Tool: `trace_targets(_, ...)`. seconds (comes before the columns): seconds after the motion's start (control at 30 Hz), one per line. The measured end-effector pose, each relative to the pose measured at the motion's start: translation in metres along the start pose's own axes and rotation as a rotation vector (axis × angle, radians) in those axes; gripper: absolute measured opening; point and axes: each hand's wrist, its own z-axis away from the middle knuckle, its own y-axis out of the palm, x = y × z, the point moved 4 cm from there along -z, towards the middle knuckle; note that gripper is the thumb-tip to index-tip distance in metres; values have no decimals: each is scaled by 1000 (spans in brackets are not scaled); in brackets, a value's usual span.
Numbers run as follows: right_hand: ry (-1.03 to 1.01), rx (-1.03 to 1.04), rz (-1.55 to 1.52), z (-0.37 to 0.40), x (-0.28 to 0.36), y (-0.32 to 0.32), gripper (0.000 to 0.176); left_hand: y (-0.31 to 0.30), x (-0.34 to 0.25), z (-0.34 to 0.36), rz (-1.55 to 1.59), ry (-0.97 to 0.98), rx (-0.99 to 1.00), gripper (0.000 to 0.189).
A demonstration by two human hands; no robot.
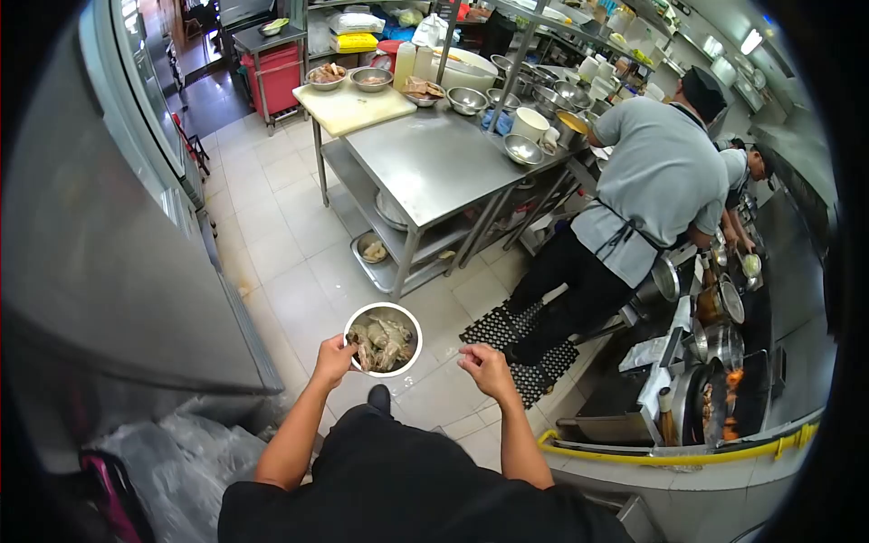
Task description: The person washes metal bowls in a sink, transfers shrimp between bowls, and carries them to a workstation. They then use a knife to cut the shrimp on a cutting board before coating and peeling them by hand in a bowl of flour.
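My left hand [334,360] grips the rim of a round bowl [418,337] with a white edge, thumb over the side. Inside lie greyish raw prawns [385,342], as far as I can make out. To the right of the bowl, apart from it, my right hand [486,369] hangs in the air. Its fingers are loosely bent with a gap between them, and I see nothing in them. The bowl is held above the tiled floor, just in front of my body.
A steel table [421,167] stands ahead, with a cutting board [367,104] and several metal bowls. A co-worker [661,172] stands at right on a black mat [507,335], facing the stoves. A steel cabinet [118,244] lines the left; plastic bags [186,466] lie below it.
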Motion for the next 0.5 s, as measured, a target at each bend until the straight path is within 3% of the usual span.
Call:
trace_targets(0.07, -61, 59, 61, -43, 10, 10, 19, -27, -18, -42, -79, 73, -52, 14)
trace_targets(0.23, -48, -158, -54, -143, 22, 26, 19, -30, -115, -111, -44, 149, -67, 16)
trace_targets(0.33, 45, -307, -325, -204, 33, 33, 15, -26, -155, -163, 56, 182, -44, 18)
trace_targets(0.5, 39, -532, -651, -301, 52, 26, 33, -8, -207, -256, 118, 163, 20, 20)
